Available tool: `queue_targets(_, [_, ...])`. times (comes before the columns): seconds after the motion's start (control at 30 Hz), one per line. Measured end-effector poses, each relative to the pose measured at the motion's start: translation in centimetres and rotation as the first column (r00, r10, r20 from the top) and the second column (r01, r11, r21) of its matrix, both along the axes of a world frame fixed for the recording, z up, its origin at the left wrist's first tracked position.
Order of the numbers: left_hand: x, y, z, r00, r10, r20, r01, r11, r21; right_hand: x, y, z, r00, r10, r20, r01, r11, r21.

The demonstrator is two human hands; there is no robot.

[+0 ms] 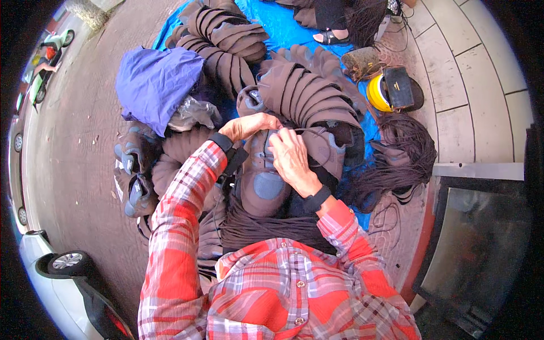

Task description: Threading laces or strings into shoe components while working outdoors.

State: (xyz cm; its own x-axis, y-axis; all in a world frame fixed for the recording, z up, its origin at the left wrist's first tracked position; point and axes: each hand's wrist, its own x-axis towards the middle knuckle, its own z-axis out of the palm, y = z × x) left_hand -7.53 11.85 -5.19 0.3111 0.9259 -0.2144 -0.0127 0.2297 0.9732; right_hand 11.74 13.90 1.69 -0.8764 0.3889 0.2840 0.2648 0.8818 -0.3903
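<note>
My left hand (pixel 253 126) and my right hand (pixel 290 157) meet over a brown shoe upper (pixel 267 190) with a blue-grey toe patch, which lies in front of my chest. Both hands are closed in a pinch at its lacing. A dark shoelace (pixel 317 131) loops out to the right from between my fingers; the fingertips partly hide it. Just beyond lies a curved stack of nested brown uppers (pixel 306 93). Close to my chest is a thick bundle of dark laces (pixel 272 229).
More stacked uppers (pixel 224 34) rest on a blue tarp (pixel 283 25). Left are a purple cloth (pixel 158 85) and finished-looking uppers (pixel 136 161). Right are a lace heap (pixel 399 150), a yellow round container (pixel 377 93) and a dark-framed panel (pixel 476 249). Another person's sandalled foot (pixel 332 37) is ahead.
</note>
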Motion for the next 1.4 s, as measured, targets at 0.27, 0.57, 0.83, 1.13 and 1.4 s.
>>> queue_targets(0.27, [5.9, -3.7, 12.4, 0.889, -0.071, -0.453, -0.129, 0.909, -0.395, -1.9, -10.3, 10.4, 0.68, 0.495, -0.541, -0.562, 0.825, 0.048])
queue_targets(0.57, [-3.4, -7.8, 9.4, 0.808, 0.426, 0.407, -0.153, 0.819, -0.552, 6.4, -5.0, 0.9, 0.975, 0.013, -0.222, -0.109, 0.899, -0.425])
queue_targets(0.83, [2.8, -8.9, 7.5, 0.794, 0.391, -0.466, -0.374, 0.918, 0.133, 6.3, 0.1, 0.4, 0.957, -0.277, 0.083, 0.186, 0.369, -0.911])
queue_targets(1.13, [2.8, -6.3, 10.9, 0.136, 0.419, -0.898, 0.437, 0.788, 0.434, 3.3, 1.8, -2.0, 0.993, -0.115, 0.021, 0.108, 0.829, -0.548])
queue_targets(1.4, [2.7, -6.0, 7.3, 0.817, 0.315, -0.483, -0.214, 0.943, 0.254, 2.5, 3.9, -1.6, 0.931, -0.018, 0.364, 0.254, 0.748, -0.613])
